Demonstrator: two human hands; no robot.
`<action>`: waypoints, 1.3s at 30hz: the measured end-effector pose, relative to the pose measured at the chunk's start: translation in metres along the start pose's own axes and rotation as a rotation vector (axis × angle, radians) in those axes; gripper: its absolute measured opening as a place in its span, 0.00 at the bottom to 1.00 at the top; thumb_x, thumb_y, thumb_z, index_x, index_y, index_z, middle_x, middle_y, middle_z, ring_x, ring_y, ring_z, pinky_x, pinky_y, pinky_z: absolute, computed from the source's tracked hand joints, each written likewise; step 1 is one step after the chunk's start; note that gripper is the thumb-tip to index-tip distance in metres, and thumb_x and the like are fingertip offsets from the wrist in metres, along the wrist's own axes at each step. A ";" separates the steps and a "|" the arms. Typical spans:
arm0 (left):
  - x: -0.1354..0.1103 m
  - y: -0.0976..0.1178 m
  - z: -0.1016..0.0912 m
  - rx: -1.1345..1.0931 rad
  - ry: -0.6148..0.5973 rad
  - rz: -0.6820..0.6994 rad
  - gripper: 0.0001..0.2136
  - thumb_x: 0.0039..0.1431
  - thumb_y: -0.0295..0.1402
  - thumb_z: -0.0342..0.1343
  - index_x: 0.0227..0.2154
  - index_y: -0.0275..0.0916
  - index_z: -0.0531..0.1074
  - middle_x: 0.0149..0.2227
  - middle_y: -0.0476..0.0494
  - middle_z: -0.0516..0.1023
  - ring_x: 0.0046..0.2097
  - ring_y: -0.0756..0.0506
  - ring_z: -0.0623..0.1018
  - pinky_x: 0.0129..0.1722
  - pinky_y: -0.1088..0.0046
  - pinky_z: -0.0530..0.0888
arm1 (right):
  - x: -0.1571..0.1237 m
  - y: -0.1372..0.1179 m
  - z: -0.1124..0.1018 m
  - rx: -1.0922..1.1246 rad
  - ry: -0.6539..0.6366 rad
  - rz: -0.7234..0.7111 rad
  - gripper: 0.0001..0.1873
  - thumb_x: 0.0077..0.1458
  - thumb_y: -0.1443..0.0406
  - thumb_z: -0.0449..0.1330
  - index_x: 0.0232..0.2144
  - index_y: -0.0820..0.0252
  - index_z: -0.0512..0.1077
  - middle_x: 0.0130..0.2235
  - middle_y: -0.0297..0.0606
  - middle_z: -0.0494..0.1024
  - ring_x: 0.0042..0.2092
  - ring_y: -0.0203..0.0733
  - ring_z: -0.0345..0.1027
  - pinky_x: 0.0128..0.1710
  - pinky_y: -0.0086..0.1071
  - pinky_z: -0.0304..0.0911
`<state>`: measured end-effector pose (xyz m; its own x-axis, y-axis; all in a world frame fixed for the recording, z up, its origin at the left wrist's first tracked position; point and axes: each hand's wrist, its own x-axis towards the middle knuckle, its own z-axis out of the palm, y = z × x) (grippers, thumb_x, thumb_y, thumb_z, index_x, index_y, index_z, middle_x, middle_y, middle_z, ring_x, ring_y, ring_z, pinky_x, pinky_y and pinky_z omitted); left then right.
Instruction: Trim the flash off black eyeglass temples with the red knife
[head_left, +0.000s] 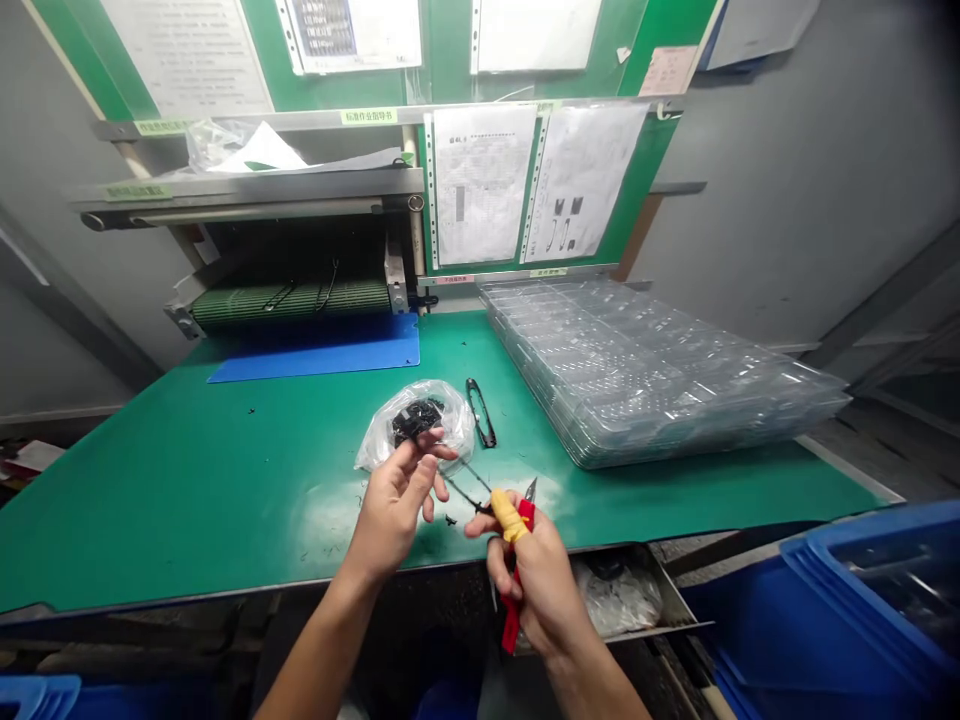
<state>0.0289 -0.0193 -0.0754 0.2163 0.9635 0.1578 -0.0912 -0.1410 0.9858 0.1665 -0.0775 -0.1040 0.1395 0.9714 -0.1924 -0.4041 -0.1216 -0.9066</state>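
Observation:
Between my two hands stretches a thin black long-looped part [474, 481]. My left hand [391, 510] pinches its far end, with the other fingers partly spread. My right hand [541, 580] is closed around red-handled pliers [511, 622], their pointed jaws facing up and away. Its thumb, wrapped in yellow tape [508, 514], presses the near end of the black part. Just beyond my left hand sits a clear plastic bag [375, 437] with small black pieces [417, 418] in it. A black elongated frame [481, 412] lies beside the bag.
Stacked clear plastic trays [660, 370] stand on the right of the green table [187, 480]. A conveyor [292, 300] carrying thin parts ends at the back left, above a blue sheet [322, 352]. Below right are an open drawer [679, 610] and blue bins [847, 600].

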 end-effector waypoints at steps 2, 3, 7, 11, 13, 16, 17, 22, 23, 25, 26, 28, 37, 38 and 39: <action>-0.011 0.003 0.003 -0.043 0.011 -0.030 0.19 0.61 0.46 0.55 0.44 0.33 0.74 0.35 0.40 0.78 0.23 0.55 0.69 0.18 0.82 0.66 | -0.014 0.005 -0.002 -0.058 -0.116 0.062 0.29 0.53 0.40 0.58 0.30 0.58 0.57 0.23 0.32 0.73 0.13 0.23 0.45 0.12 0.21 0.35; -0.015 0.006 0.003 -0.065 0.012 -0.052 0.19 0.61 0.47 0.55 0.40 0.32 0.75 0.32 0.42 0.77 0.21 0.56 0.69 0.17 0.83 0.65 | -0.021 0.005 -0.004 -0.093 -0.182 0.092 0.27 0.55 0.41 0.57 0.30 0.58 0.57 0.20 0.29 0.70 0.12 0.24 0.43 0.12 0.21 0.35; -0.030 0.026 -0.006 -0.131 -0.060 -0.189 0.23 0.59 0.49 0.56 0.28 0.30 0.76 0.21 0.42 0.76 0.18 0.52 0.73 0.16 0.81 0.69 | -0.044 -0.020 -0.019 -0.357 -0.333 -0.059 0.21 0.59 0.47 0.57 0.36 0.59 0.63 0.23 0.28 0.65 0.22 0.30 0.55 0.21 0.24 0.52; -0.046 0.053 -0.013 -0.225 -0.273 -0.405 0.22 0.58 0.49 0.57 0.24 0.31 0.75 0.19 0.42 0.77 0.17 0.50 0.76 0.15 0.84 0.69 | -0.049 -0.071 -0.021 -1.115 -0.507 -0.798 0.09 0.66 0.67 0.48 0.35 0.59 0.65 0.27 0.31 0.67 0.27 0.34 0.60 0.27 0.27 0.53; -0.052 0.065 -0.014 -0.259 -0.354 -0.478 0.22 0.59 0.48 0.57 0.24 0.31 0.75 0.19 0.42 0.77 0.17 0.50 0.77 0.15 0.85 0.69 | -0.048 -0.091 -0.014 -1.369 -0.567 -1.043 0.10 0.65 0.72 0.47 0.34 0.60 0.66 0.24 0.30 0.65 0.23 0.35 0.57 0.24 0.30 0.48; -0.057 0.075 -0.014 -0.268 -0.393 -0.523 0.22 0.60 0.48 0.56 0.24 0.31 0.75 0.19 0.43 0.78 0.18 0.51 0.77 0.16 0.84 0.70 | -0.047 -0.108 -0.003 -1.550 -0.645 -1.167 0.15 0.65 0.72 0.44 0.30 0.60 0.67 0.23 0.31 0.64 0.22 0.37 0.55 0.22 0.33 0.45; -0.057 0.076 -0.013 -0.267 -0.397 -0.527 0.21 0.60 0.47 0.55 0.23 0.32 0.74 0.19 0.43 0.77 0.18 0.51 0.77 0.16 0.85 0.70 | -0.047 -0.109 -0.001 -1.572 -0.677 -1.170 0.16 0.66 0.72 0.44 0.29 0.60 0.67 0.23 0.31 0.64 0.22 0.37 0.55 0.22 0.33 0.45; -0.056 0.079 -0.012 -0.237 -0.410 -0.518 0.20 0.61 0.45 0.54 0.22 0.33 0.72 0.19 0.43 0.77 0.17 0.51 0.76 0.16 0.85 0.69 | -0.048 -0.107 0.004 -1.603 -0.730 -1.167 0.17 0.66 0.72 0.43 0.28 0.60 0.66 0.24 0.31 0.65 0.22 0.36 0.56 0.22 0.33 0.46; -0.056 0.079 -0.013 -0.226 -0.414 -0.516 0.20 0.62 0.45 0.54 0.22 0.33 0.72 0.19 0.43 0.76 0.17 0.51 0.76 0.16 0.85 0.69 | -0.048 -0.106 0.004 -1.604 -0.733 -1.163 0.17 0.67 0.72 0.43 0.29 0.60 0.66 0.24 0.31 0.66 0.22 0.36 0.57 0.22 0.33 0.46; -0.056 0.079 -0.013 -0.201 -0.421 -0.520 0.20 0.62 0.44 0.53 0.22 0.33 0.72 0.19 0.43 0.76 0.17 0.51 0.76 0.16 0.84 0.69 | -0.047 -0.104 0.005 -1.605 -0.743 -1.144 0.17 0.67 0.71 0.43 0.30 0.60 0.66 0.24 0.31 0.66 0.22 0.36 0.57 0.22 0.33 0.47; -0.056 0.079 -0.013 -0.191 -0.426 -0.522 0.20 0.63 0.43 0.53 0.22 0.33 0.72 0.19 0.43 0.76 0.17 0.51 0.76 0.16 0.84 0.69 | -0.047 -0.104 0.005 -1.605 -0.745 -1.133 0.17 0.68 0.71 0.43 0.30 0.60 0.66 0.24 0.31 0.66 0.22 0.36 0.58 0.22 0.34 0.47; -0.056 0.078 -0.013 -0.174 -0.438 -0.522 0.19 0.64 0.42 0.51 0.22 0.33 0.71 0.19 0.44 0.76 0.17 0.52 0.76 0.17 0.84 0.69 | -0.047 -0.102 0.005 -1.605 -0.736 -1.123 0.17 0.67 0.71 0.42 0.30 0.60 0.66 0.24 0.31 0.66 0.21 0.37 0.58 0.21 0.34 0.47; -0.052 0.080 -0.010 -0.116 -0.462 -0.525 0.19 0.65 0.39 0.49 0.21 0.34 0.69 0.18 0.46 0.75 0.17 0.53 0.75 0.17 0.85 0.68 | -0.051 -0.100 0.003 -1.644 -0.669 -1.194 0.15 0.63 0.75 0.43 0.31 0.61 0.67 0.23 0.31 0.65 0.20 0.37 0.57 0.21 0.33 0.46; -0.052 0.080 -0.010 -0.116 -0.463 -0.525 0.19 0.65 0.40 0.49 0.21 0.34 0.70 0.18 0.46 0.75 0.17 0.53 0.75 0.17 0.85 0.69 | -0.051 -0.100 0.003 -1.650 -0.664 -1.199 0.15 0.62 0.75 0.43 0.31 0.61 0.67 0.22 0.31 0.65 0.20 0.37 0.57 0.21 0.33 0.46; -0.052 0.079 -0.009 -0.118 -0.464 -0.525 0.19 0.65 0.40 0.49 0.21 0.34 0.70 0.19 0.45 0.75 0.17 0.53 0.75 0.17 0.85 0.69 | -0.051 -0.100 0.003 -1.657 -0.663 -1.200 0.15 0.61 0.75 0.43 0.32 0.60 0.67 0.22 0.31 0.65 0.20 0.37 0.57 0.21 0.33 0.45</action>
<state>0.0013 -0.0788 -0.0064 0.6498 0.6973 -0.3025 0.0393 0.3666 0.9296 0.1972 -0.1141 -0.0025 -0.7431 0.5609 0.3650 0.6202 0.7821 0.0608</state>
